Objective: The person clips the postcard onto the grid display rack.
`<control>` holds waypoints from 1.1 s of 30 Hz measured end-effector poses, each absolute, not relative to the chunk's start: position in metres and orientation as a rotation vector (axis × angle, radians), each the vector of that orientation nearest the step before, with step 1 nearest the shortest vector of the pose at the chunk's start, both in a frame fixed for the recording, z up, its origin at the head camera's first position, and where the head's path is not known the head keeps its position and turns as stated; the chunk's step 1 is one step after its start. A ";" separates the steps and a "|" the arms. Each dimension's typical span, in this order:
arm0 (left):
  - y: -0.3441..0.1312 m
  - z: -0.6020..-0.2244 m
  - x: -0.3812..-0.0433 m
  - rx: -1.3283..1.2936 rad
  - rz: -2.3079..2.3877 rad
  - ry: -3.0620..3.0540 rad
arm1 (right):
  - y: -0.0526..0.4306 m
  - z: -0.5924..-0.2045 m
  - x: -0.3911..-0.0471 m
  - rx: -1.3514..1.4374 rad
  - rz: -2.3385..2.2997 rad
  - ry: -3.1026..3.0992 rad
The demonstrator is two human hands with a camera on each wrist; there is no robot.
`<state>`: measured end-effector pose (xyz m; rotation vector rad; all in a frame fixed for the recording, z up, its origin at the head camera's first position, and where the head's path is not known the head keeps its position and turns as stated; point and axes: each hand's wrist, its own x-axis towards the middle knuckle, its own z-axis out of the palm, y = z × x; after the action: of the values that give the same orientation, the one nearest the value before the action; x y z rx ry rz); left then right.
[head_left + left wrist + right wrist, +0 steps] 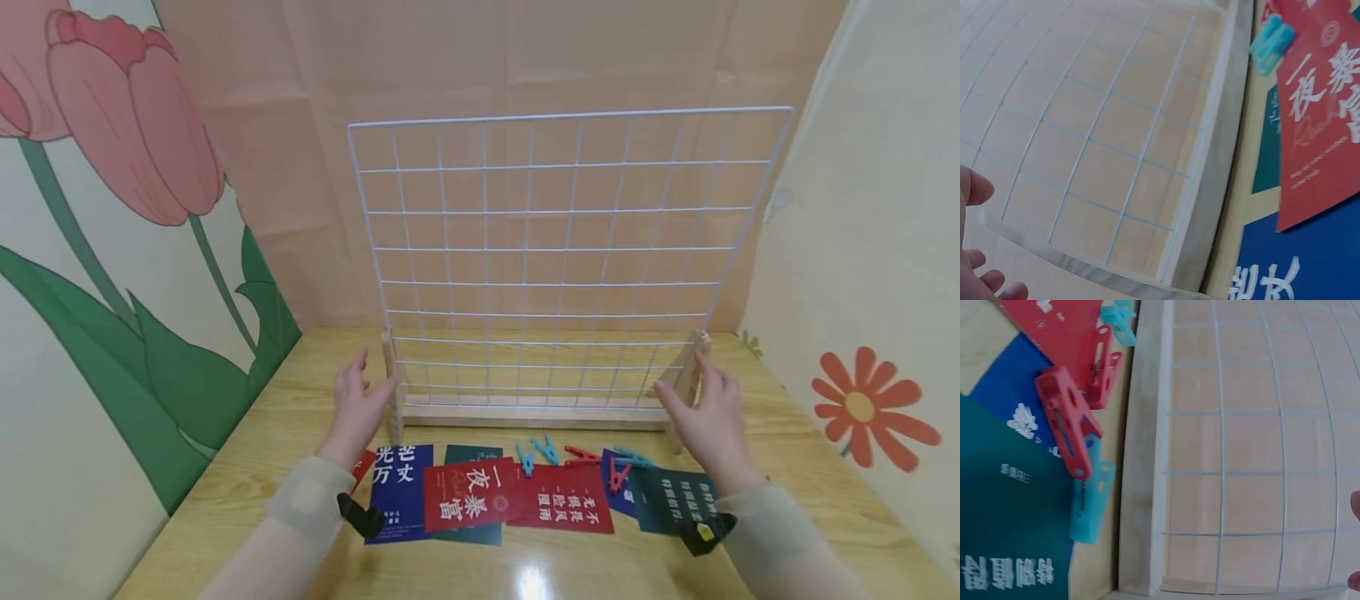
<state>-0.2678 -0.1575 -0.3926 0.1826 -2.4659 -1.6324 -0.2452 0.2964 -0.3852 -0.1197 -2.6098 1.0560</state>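
Closest to the lens, pale cuffs [309, 497] with black devices [360, 515] at both wrists. Beyond, at mid-table between the two hands, a white wire grid panel [568, 212]. Held in a wooden stand [536, 415], lower edge along the base rail, sides between left post [397, 425] and right post [686, 371]. Stands up from the rail, long axis running left to right, broad face toward the head camera.

Just beside the left post, left hand [358, 417], thumb and fingers spread well apart, nothing in grasp. Just beside the right post, right hand [716, 421], thumb clear of the fingers, likewise with nothing in grasp. Contact with either post impossible to tell.

In front of the stand, overlapping in a row: blue card [401, 500], red card [472, 493] over a teal card [468, 535], second red card [562, 500], dark green card [667, 500]. Near the rail, turquoise clothespins [545, 451] and red clothespins [618, 477], some lying on cards. Beneath everything, a wood-grain table [247, 475]. Behind, a creased pinkish backdrop [315, 167]; at left, painted tulips [142, 117].
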 end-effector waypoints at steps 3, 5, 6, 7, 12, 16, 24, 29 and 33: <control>-0.157 -0.397 -0.261 0.191 -1.591 -2.452 | 0.292 -0.389 -0.241 -0.133 1.030 -2.606; -0.156 -0.400 -0.257 0.194 -1.573 -2.451 | 0.289 -0.392 -0.239 -0.119 1.017 -2.609; -0.155 -0.402 -0.255 0.197 -1.569 -2.454 | 0.288 -0.393 -0.238 -0.106 1.012 -2.608; -0.155 -0.404 -0.253 0.180 -1.565 -2.454 | 0.286 -0.394 -0.237 -0.092 1.003 -2.607; -0.149 -0.413 -0.250 0.117 -1.576 -2.490 | 0.274 -0.399 -0.235 0.004 0.940 -2.616; -0.143 -0.422 -0.251 0.053 -1.568 -2.537 | 0.261 -0.405 -0.234 0.098 0.877 -2.643; -0.125 -0.437 -0.248 -0.028 -1.565 -2.669 | 0.229 -0.415 -0.236 0.144 1.042 -2.824; -0.113 -0.444 -0.251 -0.130 -1.565 -2.756 | 0.209 -0.423 -0.241 0.144 1.125 -2.882; -0.103 -0.448 -0.256 -0.205 -1.552 -2.834 | 0.192 -0.428 -0.246 0.137 1.147 -2.907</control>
<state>-0.2559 -0.1030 -0.4476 -0.2049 -2.8338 -1.5519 -0.2462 0.1917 -0.4278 0.1365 -2.9073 1.1471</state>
